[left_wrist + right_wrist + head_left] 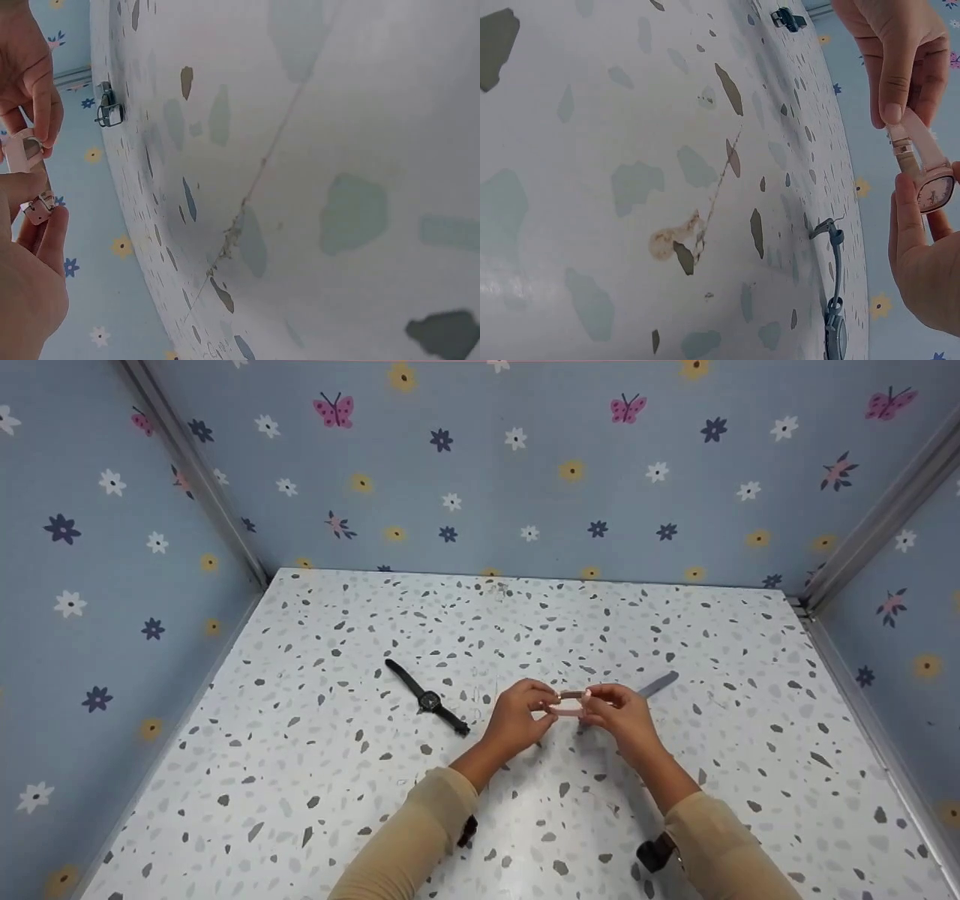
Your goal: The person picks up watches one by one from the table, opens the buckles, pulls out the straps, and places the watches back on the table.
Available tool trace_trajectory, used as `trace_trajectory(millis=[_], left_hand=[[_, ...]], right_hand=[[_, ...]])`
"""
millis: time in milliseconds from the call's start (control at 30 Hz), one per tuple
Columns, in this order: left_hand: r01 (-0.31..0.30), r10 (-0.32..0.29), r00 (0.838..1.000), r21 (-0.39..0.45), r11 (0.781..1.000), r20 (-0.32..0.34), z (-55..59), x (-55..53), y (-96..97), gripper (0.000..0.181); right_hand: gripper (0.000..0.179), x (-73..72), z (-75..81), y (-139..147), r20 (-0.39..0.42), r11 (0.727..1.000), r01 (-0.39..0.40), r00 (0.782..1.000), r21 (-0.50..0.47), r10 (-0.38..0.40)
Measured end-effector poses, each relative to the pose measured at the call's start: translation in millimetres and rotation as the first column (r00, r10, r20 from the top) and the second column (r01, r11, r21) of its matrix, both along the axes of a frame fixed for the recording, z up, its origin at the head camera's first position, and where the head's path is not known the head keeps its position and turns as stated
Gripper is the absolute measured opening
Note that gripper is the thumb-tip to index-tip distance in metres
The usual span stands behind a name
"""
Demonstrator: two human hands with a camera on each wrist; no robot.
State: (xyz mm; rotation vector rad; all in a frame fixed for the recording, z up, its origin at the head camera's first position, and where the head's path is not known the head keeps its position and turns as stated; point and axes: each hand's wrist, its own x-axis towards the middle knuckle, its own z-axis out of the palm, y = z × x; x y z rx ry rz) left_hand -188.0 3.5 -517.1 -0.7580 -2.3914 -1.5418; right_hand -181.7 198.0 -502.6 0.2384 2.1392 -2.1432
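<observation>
A pink-strapped wristwatch (566, 712) is up off the table between both hands, its strap bent into a loop. My left hand (521, 716) pinches the strap's buckle end (37, 208) between thumb and fingers. At the other side my right hand (624, 718) grips the watch by its squarish case (934, 193), the dial facing outward in the right wrist view. Under the right hand lies a grey watch (660, 684), partly hidden by that hand. To the left of the left hand, a black watch (429, 701) lies stretched out flat, face up.
The white speckled table (525, 622) is bounded by blue flowered panels (510, 472) at the back and both sides. Metal edge strips (199, 472) run along the corners. Dark wrist-worn devices (655, 853) show at both sleeves.
</observation>
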Motion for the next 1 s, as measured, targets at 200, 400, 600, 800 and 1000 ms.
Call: trace_trajectory(millis=[200,400,600,800,1000], left_hand=[[-0.041,-0.008,0.974,0.213,0.976,0.226,1.5,-2.5,-0.7,0.025],[-0.061,-0.034,0.917,0.222,0.973,0.397,3.1,-1.5,-6.8,0.034],[-0.075,-0.092,0.821,0.266,0.961,0.563,1.9,-0.5,-10.9,0.046],[-0.156,-0.184,0.713,0.410,0.899,0.676,7.8,-1.1,-8.8,0.043],[-0.200,-0.221,0.730,0.511,0.836,0.647,6.5,-3.9,-6.3,0.038]], right_hand=[[0.031,-1.9,2.0,-1.5,0.018,0.999,0.035,0.999,-0.021,-0.034],[0.036,-2.8,1.8,-1.8,0.031,0.999,0.043,0.999,-0.007,-0.043],[0.036,-1.6,0.0,-1.2,-0.014,0.999,0.039,0.999,0.023,-0.039],[0.036,0.7,-0.4,-1.2,-0.081,1.000,0.014,0.997,-0.015,-0.015],[0.036,2.9,-4.6,-1.7,-0.160,0.996,-0.029,0.987,-0.082,0.015]])
